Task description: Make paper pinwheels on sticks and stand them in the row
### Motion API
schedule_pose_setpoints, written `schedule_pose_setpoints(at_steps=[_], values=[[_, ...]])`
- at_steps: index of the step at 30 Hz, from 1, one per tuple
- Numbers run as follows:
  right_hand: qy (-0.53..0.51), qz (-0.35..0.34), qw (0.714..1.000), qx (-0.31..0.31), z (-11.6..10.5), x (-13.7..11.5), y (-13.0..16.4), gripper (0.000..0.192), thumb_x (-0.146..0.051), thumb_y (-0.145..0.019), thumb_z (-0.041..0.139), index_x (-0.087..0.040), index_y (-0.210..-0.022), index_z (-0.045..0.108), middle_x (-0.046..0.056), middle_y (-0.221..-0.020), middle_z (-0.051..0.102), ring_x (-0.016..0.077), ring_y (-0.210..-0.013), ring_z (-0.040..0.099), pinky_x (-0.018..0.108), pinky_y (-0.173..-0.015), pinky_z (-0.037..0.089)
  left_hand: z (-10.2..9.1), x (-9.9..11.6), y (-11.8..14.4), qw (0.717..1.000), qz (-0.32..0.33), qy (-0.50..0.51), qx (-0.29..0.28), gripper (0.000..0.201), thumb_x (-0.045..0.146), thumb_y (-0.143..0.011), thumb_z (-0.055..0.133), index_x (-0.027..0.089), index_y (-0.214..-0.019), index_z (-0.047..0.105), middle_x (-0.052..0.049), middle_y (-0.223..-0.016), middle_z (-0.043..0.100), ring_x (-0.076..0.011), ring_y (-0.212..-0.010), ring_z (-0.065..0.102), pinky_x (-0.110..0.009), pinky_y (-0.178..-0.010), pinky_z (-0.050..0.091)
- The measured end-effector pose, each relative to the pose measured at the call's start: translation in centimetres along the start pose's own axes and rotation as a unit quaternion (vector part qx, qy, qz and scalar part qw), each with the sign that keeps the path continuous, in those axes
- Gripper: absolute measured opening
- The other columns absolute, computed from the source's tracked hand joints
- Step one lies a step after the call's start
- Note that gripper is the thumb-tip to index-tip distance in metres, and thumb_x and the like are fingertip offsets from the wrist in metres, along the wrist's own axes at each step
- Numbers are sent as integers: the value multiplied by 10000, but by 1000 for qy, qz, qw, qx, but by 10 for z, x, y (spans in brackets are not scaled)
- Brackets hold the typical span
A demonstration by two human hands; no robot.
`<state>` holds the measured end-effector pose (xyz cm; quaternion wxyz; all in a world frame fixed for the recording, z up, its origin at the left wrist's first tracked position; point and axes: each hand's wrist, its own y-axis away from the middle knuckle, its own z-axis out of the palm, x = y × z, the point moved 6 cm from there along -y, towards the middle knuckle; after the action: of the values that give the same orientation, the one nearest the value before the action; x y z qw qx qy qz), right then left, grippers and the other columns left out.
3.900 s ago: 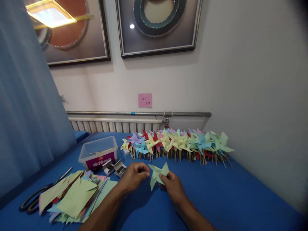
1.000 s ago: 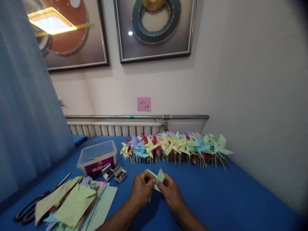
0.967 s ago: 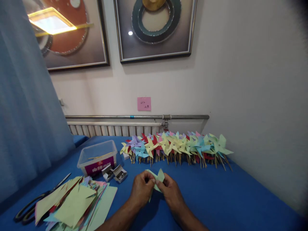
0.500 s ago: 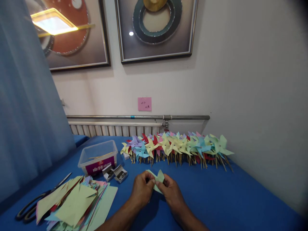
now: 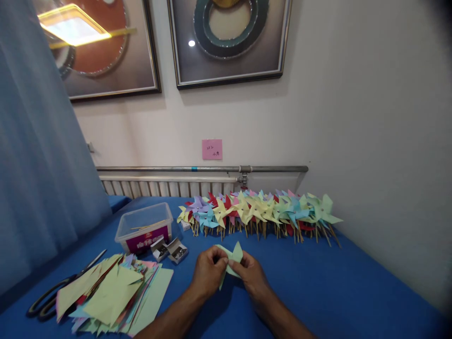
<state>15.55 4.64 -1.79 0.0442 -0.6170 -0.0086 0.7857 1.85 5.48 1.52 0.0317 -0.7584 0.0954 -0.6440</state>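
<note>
L hand [image 5: 209, 269] + R hand [image 5: 252, 275]: grip pinching grn pinwheel [image 5: 237, 254]; paper pile [image 5: 115, 294], scissors [image 5: 68, 281] to L, pinwheel bunch [image 5: 257, 210] behind.

A room [image 5: 353, 117] is being used for paper craft: scissors [image 5: 72, 279] and cut paper [image 5: 113, 294] are being kept left of the hands [image 5: 207, 271], pinwheels [image 5: 243, 209] beyond, all being backed by a radiator [image 5: 169, 188] and framed pictures [image 5: 229, 69].

Pale wall [image 5: 363, 122], blue curtain [image 5: 38, 150]
The curtain hangs at nine o'clock; framed pictures [image 5: 229, 44] at ten and twelve; a pink note [image 5: 212, 149] above the metal pipe [image 5: 212, 168].
</note>
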Motion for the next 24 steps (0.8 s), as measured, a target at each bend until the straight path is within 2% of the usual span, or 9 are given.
schedule_pose_setpoints(at_steps=[5, 8, 11, 13, 15, 17, 20, 24], values=[[-30, 24, 999, 21, -2, -3, 7, 422, -455, -633, 853, -171, -922, 733, 40, -811, 753, 200, -714, 653, 305, -674, 519, -3, 7, 2, 1000, 20, 12, 0, 84, 261, -715, 616, 181, -692, 610, 19, -636, 590, -137, -624, 526, -245, -619, 406], [-39, 36, 998, 29, -2, -7, 12, 421, -450, -670, 835, -181, -978, 733, 47, -861, 770, 210, -757, 688, 305, -704, 538, -10, 7, -1, 998, 19, 36, 40, 113, 288, -718, 648, 183, -732, 610, 19, -662, 599, -136, -642, 535, -248, -639, 415], [-37, 34, 998, 28, 0, -11, 14, 428, -455, -678, 832, -185, -996, 737, 66, -897, 781, 236, -813, 714, 323, -734, 557, -17, 0, -4, 991, -25, 98, 83, 230, 347, -668, 729, 178, -779, 622, 12, -678, 614, -138, -645, 548, -255, -646, 424], [-42, 30, 998, 25, 0, -11, 15, 431, -459, -674, 840, -183, -990, 739, 74, -902, 783, 245, -825, 719, 332, -742, 563, -12, -6, -5, 982, -81, 163, 48, 308, 398, -629, 774, 170, -763, 617, 9, -643, 604, -133, -603, 534, -259, -612, 409], [-47, 26, 998, 18, 1, -10, 13, 435, -461, -669, 849, -179, -981, 739, 73, -894, 781, 243, -814, 716, 334, -739, 562, -1, -11, -2, 966, -133, 219, -23, 342, 426, -610, 801, 162, -708, 606, 9, -585, 579, -121, -542, 502, -258, -566, 373], [-45, 21, 999, 6, 1, -8, 11, 443, -471, -667, 851, -176, -978, 739, 69, -880, 777, 240, -802, 711, 336, -733, 557, 6, -12, 1, 953, -154, 249, -72, 343, 401, -587, 834, 146, -671, 622, -7, -571, 593, -118, -525, 502, -261, -560, 364], [-23, 16, 1000, -4, 1, -3, 7, 448, -484, -652, 851, -172, -953, 740, 61, -843, 771, 237, -770, 697, 334, -707, 544, 9, -14, 1, 950, -155, 256, -84, 343, 325, -510, 886, 117, -695, 684, -47, -631, 665, -135, -560, 556, -273, -600, 404], [-3, 8, 1000, 1, 1, -1, 4, 425, -450, -631, 854, -166, -931, 755, 54, -821, 774, 229, -750, 680, 326, -699, 530, 9, -19, -2, 952, -150, 258, -72, 353, 278, -464, 904, 104, -706, 716, -58, -645, 688, -154, -591, 592, -287, -639, 445]])
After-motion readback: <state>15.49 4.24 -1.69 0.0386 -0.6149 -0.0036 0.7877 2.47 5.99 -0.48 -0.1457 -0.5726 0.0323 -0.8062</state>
